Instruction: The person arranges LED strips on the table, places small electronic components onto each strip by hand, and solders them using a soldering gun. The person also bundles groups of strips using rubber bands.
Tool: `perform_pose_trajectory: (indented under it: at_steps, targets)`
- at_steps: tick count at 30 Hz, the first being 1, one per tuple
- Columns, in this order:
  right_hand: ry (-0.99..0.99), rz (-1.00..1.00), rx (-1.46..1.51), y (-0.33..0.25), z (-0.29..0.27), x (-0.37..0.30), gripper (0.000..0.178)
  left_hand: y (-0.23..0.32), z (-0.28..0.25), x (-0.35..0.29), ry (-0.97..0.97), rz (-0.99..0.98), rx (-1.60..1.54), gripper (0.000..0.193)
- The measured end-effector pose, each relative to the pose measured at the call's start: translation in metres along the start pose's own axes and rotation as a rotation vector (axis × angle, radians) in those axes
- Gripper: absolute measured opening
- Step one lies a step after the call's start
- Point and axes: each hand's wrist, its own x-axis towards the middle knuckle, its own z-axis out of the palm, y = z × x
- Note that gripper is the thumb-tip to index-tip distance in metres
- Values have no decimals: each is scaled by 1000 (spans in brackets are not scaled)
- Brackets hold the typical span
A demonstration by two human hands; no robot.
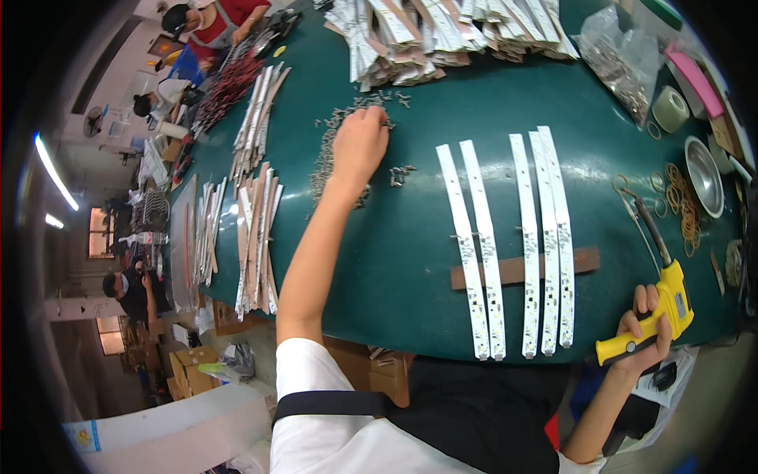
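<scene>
My left hand (362,146) reaches over a scattered pile of small metal parts (325,162) on the green table. Its fingers are curled downward at the pile's right edge, and their tips are hidden. A yellow soldering gun (677,304) is gripped in my right hand (646,332) at the table's near right, its dark barrel pointing away from me. Between my hands lie several white LED circuit strips (491,284), two to the left and three to the right, their middles crossing a brown bar (512,271). A small cluster of metal parts (401,175) sits apart from the pile.
Strip bundles (257,237) lie along the left, with a large heap of strips (442,35) at the far side. On the right are a bag of parts (620,67), a tape roll (669,109), a metal bowl (704,175) and rubber bands (681,207). Other people work at the far left.
</scene>
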Motion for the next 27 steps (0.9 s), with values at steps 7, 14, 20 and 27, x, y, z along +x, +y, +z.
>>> perform_pose_trajectory:
  at_steps: [7,14,20,27]
  targets:
    - [26,4,-32,7,6,7,60,84,-39,-13,-165,-194,-705,14]
    - [38,-33,-212,6,20,-6,66,189,-27,-47,-344,88,-908,12]
    - [-17,-1,-291,7,48,-16,83,190,-11,-57,-190,287,-624,14]
    - [-61,22,-419,15,58,-16,87,193,-7,-55,-188,272,-649,13]
